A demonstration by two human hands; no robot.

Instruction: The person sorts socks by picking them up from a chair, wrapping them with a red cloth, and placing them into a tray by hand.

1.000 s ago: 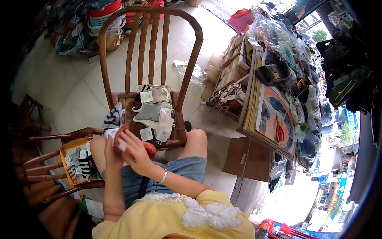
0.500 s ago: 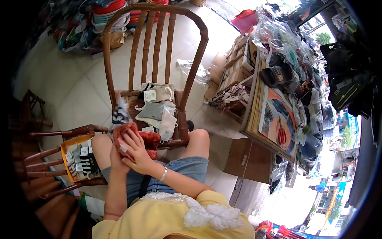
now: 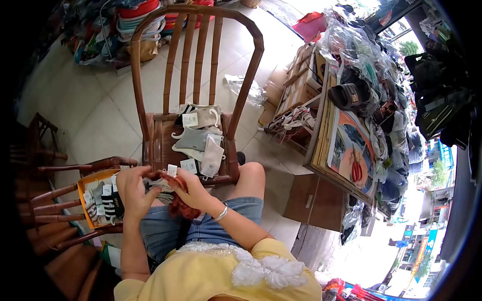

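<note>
My right hand (image 3: 197, 194) grips the red cloth (image 3: 185, 209), bunched above my lap; my left hand (image 3: 134, 195) curls beside it, and I cannot tell whether it pinches anything. The cloth looks light, soft and hard to damage, probably best held by a gathered fold. Beyond, tagged socks (image 3: 193, 139) lie on the chair (image 3: 163, 145).

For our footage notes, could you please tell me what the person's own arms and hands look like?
Both sleeves are short and yellow. The left hand and right hand wear no gloves. A shiny, silver-coloured bangle circles the right wrist; none shows on the left.
</note>
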